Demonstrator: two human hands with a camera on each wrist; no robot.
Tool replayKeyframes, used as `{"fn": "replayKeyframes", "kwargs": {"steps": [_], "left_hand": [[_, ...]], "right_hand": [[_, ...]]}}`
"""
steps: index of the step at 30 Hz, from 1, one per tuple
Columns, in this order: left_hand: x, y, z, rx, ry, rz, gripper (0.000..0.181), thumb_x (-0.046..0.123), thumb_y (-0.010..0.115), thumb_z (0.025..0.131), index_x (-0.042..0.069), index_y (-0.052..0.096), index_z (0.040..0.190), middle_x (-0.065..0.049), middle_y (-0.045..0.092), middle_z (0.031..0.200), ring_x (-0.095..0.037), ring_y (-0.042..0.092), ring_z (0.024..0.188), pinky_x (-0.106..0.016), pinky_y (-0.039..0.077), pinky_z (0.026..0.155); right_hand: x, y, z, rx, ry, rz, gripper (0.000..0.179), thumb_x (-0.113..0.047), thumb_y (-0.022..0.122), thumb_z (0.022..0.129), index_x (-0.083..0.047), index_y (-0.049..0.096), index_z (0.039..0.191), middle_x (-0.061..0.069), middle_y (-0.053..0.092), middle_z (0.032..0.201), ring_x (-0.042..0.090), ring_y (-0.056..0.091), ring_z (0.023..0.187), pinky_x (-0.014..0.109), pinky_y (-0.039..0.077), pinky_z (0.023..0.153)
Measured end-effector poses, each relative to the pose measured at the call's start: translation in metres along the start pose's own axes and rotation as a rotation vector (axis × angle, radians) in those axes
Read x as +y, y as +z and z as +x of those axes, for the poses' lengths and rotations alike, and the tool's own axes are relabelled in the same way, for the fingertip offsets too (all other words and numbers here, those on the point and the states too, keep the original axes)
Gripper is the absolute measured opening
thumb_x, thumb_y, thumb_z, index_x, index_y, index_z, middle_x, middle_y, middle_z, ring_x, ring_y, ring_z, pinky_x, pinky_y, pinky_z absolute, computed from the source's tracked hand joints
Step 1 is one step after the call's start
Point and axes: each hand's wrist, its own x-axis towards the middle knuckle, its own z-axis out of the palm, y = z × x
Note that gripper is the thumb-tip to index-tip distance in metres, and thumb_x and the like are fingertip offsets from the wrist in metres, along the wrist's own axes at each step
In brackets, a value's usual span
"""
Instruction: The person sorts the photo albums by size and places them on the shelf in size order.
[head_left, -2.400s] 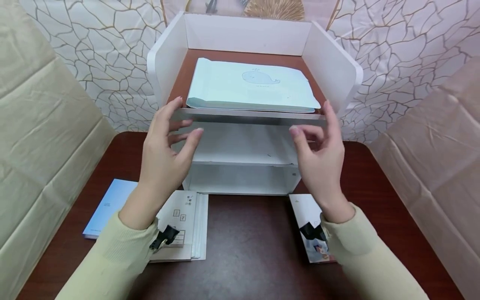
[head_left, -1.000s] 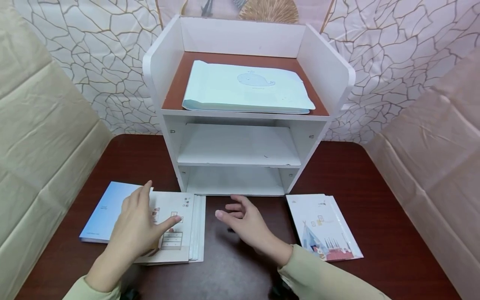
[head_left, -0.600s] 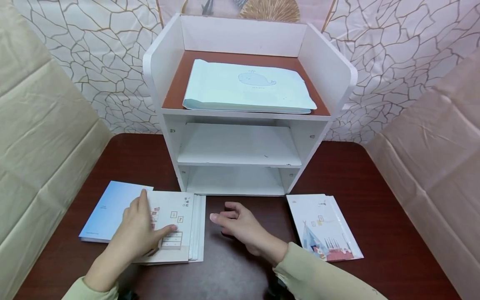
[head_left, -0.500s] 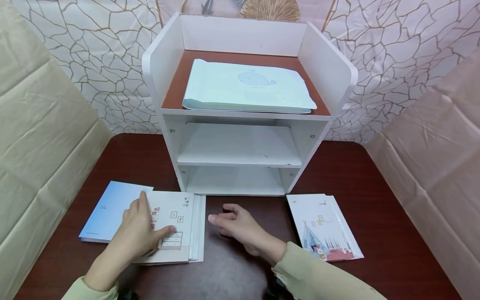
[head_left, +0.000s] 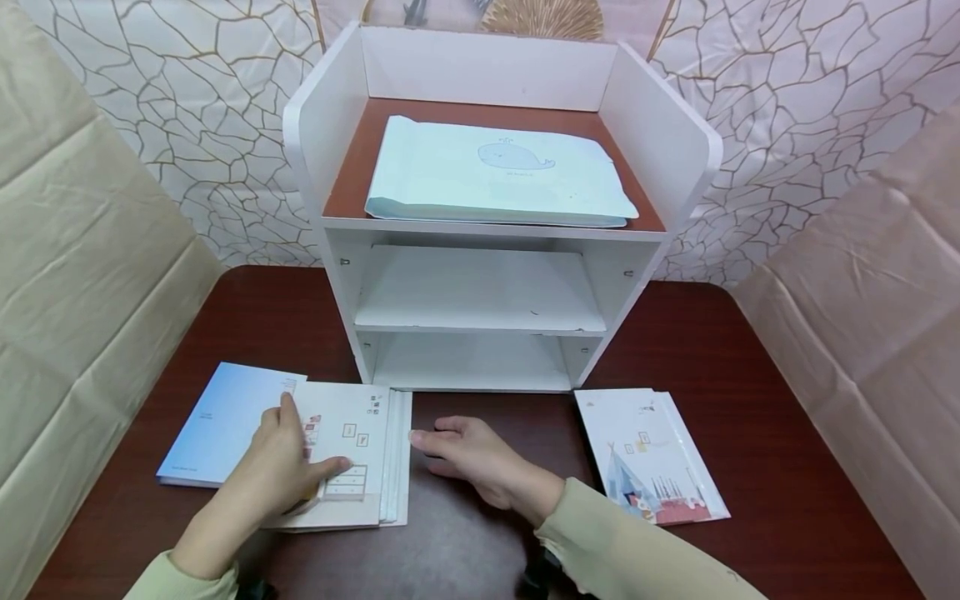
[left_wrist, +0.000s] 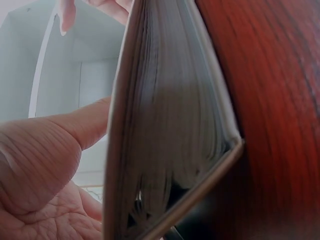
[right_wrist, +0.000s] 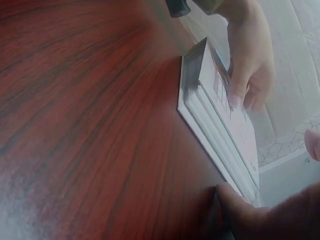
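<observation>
A thick white hard-cover book [head_left: 356,454] with small printed boxes lies on the table left of centre. My left hand [head_left: 273,454] rests over its left part, thumb on the cover and index finger extended along the left edge. In the left wrist view the book's page block [left_wrist: 165,100] shows end-on between its covers. My right hand [head_left: 468,457] is low over the table at the book's right side, fingers loosely bent and fingertips right at its edge. The right wrist view shows that long edge of the book [right_wrist: 210,135], the left thumb on top.
A blue book [head_left: 217,425] lies at the far left, partly behind the left hand. A white book with a tent picture [head_left: 645,458] lies at the right. A white shelf unit [head_left: 480,292] stands behind, a pale whale-printed packet [head_left: 495,175] on top. Fabric hangs around the table [head_left: 457,550].
Both hands came down from the shelf unit's top edge to the table. The left hand settled onto the white book; the right hand moved left to its right edge. The books stayed put.
</observation>
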Motion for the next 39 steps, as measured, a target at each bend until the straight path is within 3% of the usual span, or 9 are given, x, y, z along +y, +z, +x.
{"fn": "replayKeyframes", "kwargs": {"steps": [7,17,24,29,39], "left_hand": [[0.000,0.000,-0.002,0.015,0.020,-0.014,0.130,0.053,0.082,0.070,-0.028,0.005,0.138,-0.050,0.030,0.123,-0.052,0.050,0.106,-0.058,0.045,0.088],[0.002,-0.002,-0.002,-0.022,-0.016,-0.016,0.130,0.058,0.079,0.071,-0.027,0.007,0.138,-0.048,0.029,0.121,-0.045,0.054,0.094,-0.056,0.047,0.082],[0.002,-0.002,-0.001,-0.041,-0.002,-0.093,0.127,0.061,0.081,0.067,-0.020,0.015,0.141,-0.032,0.037,0.110,-0.031,0.053,0.079,-0.046,0.049,0.072],[0.005,0.000,-0.002,-0.029,0.012,-0.117,0.114,0.056,0.083,0.067,-0.014,0.025,0.137,-0.026,0.039,0.105,-0.028,0.052,0.077,-0.043,0.049,0.070],[0.018,0.000,-0.010,0.046,0.088,-0.157,0.110,0.042,0.086,0.070,-0.007,0.020,0.144,-0.029,0.038,0.114,-0.031,0.052,0.084,-0.046,0.049,0.072]], "right_hand": [[0.000,0.002,0.003,-0.019,0.013,0.024,0.086,-0.031,0.076,0.085,0.017,0.031,0.140,0.028,0.039,0.141,0.032,0.050,0.124,0.038,0.050,0.092],[-0.002,0.004,0.005,-0.021,0.021,0.018,0.082,-0.029,0.075,0.086,0.019,0.032,0.137,0.029,0.044,0.136,0.032,0.054,0.119,0.040,0.049,0.094],[-0.002,0.006,0.005,0.004,0.017,0.008,0.078,-0.027,0.076,0.085,0.020,0.037,0.134,0.027,0.049,0.130,0.031,0.056,0.116,0.039,0.048,0.094],[-0.001,0.004,0.006,0.016,0.011,-0.004,0.073,-0.026,0.076,0.085,0.019,0.042,0.131,0.023,0.051,0.126,0.030,0.056,0.115,0.038,0.048,0.094],[-0.002,-0.001,0.000,0.026,0.001,-0.125,0.056,-0.027,0.074,0.086,0.009,0.055,0.124,0.015,0.060,0.117,0.024,0.061,0.105,0.039,0.048,0.094]]}}
